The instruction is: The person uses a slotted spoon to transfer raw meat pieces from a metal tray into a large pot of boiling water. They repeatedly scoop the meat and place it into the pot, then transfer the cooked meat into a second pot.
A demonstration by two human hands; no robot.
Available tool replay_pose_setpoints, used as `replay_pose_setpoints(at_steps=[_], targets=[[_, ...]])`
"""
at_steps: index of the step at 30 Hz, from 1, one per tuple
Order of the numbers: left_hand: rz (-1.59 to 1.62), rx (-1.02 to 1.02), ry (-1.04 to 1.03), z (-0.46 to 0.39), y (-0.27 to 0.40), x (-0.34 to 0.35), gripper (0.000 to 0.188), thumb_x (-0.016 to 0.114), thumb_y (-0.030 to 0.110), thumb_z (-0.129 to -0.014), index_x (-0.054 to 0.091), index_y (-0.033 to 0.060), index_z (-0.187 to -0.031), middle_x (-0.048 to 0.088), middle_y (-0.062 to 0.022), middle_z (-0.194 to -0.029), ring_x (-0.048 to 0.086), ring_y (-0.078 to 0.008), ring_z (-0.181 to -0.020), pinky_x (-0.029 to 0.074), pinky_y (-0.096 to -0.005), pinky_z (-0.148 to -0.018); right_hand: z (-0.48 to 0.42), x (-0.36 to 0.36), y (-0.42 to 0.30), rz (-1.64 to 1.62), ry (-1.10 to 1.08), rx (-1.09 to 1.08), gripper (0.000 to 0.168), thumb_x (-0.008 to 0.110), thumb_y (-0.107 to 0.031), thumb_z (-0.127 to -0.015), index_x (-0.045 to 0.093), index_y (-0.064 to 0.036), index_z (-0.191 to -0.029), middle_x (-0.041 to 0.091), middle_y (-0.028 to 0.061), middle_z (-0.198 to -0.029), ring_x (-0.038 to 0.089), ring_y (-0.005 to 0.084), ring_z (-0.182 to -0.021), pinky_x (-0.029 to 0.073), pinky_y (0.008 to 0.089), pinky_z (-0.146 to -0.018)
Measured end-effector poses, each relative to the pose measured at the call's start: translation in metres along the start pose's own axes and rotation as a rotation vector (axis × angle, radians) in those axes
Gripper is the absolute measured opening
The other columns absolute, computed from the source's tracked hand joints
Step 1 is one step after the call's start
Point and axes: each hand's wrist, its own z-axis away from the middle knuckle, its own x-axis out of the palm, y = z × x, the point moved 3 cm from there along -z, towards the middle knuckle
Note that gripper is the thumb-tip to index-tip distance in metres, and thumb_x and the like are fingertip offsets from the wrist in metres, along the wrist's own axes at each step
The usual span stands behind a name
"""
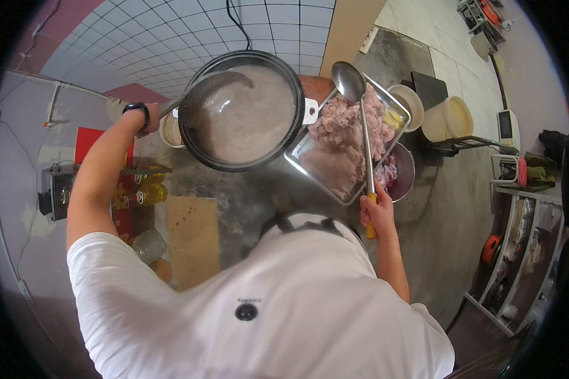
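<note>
My left hand (152, 119), with a dark band on its wrist, grips the handle of a large metal skimmer (208, 94). The skimmer's broad head lies over the left side of a wide black-rimmed pot (237, 166), partly in cloudy greyish liquid (265, 125). In my right hand (380, 208) is the yellow grip of a long-handled metal ladle (349, 81). Its bowl is above the far edge of a rectangular metal tray (308, 176). Pale pinkish meat pieces (336, 137) are heaped in the tray, with yellow slices (392, 117) at its right side.
Beside the tray, a metal bucket (410, 163) holds reddish meat pieces. Pale buckets (457, 118) stand farther right. Oil bottles (151, 193) are at left, near a flattened cardboard sheet (192, 237). A tiled wall (284, 28) rises behind the pot. Metal shelving (521, 256) stands far right.
</note>
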Motion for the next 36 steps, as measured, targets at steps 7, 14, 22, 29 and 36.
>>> replay_pose_setpoints(at_steps=[7, 14, 22, 29, 36], targets=[[0.195, -0.032, -0.342, -0.014, -0.003, 0.014, 0.047, 0.064, -0.005, -0.084, 0.045, -0.0004, -0.127, 0.062, -0.0170, -0.071, 0.064, -0.0279, -0.060, 0.053, -0.0457, -0.049, 0.011, -0.009, -0.001, 0.001, 0.026, -0.008, 0.070, 0.059, 0.001, -0.093, 0.037, -0.014, -0.158, 0.050, -0.0006, -0.066, 0.045, 0.0096, -0.043, 0.038, 0.0282, -0.039], [0.229, 0.127, -0.501, -0.019, 0.021, 0.058, 0.048, 0.067, -0.002, -0.083, 0.045, -0.0068, -0.126, 0.062, -0.0106, -0.068, 0.062, -0.0222, -0.055, 0.053, -0.0412, -0.052, 0.010, -0.017, 0.007, 0.004, 0.065, -0.015, 0.069, 0.059, 0.000, -0.095, 0.035, -0.013, -0.159, 0.048, -0.0015, -0.066, 0.043, 0.0084, -0.045, 0.039, 0.0275, -0.040], [1.020, 0.089, -0.771, -0.028, 0.063, 0.127, 0.018, 0.062, -0.002, -0.091, 0.045, 0.0050, -0.094, 0.050, -0.0031, -0.059, 0.048, -0.0140, -0.048, 0.045, -0.0371, -0.048, 0.004, -0.018, 0.005, -0.006, 0.058, -0.029, 0.075, 0.061, 0.000, -0.094, 0.029, -0.011, -0.161, 0.049, -0.0001, -0.065, 0.044, 0.0099, -0.044, 0.039, 0.0288, -0.039], [1.494, 0.061, -0.964, -0.012, 0.133, 0.163, 0.027, 0.063, 0.002, -0.092, 0.044, 0.0094, -0.075, 0.043, 0.0032, -0.058, 0.042, -0.0091, -0.047, 0.037, -0.0302, -0.045, 0.002, -0.018, -0.005, -0.004, 0.068, -0.024, 0.075, 0.062, -0.001, -0.094, 0.029, -0.008, -0.160, 0.049, -0.0004, -0.064, 0.046, 0.0100, -0.044, 0.039, 0.0287, -0.039], [2.083, 0.031, -1.177, -0.014, 0.185, 0.201, 0.029, 0.060, 0.009, -0.096, 0.045, 0.0133, -0.072, 0.041, 0.0082, -0.057, 0.037, -0.0047, -0.045, 0.031, -0.0218, -0.043, -0.011, -0.008, -0.014, 0.011, 0.016, -0.036, 0.076, 0.063, -0.001, -0.093, 0.030, -0.009, -0.160, 0.049, -0.0001, -0.066, 0.046, 0.0096, -0.044, 0.039, 0.0279, -0.039]])
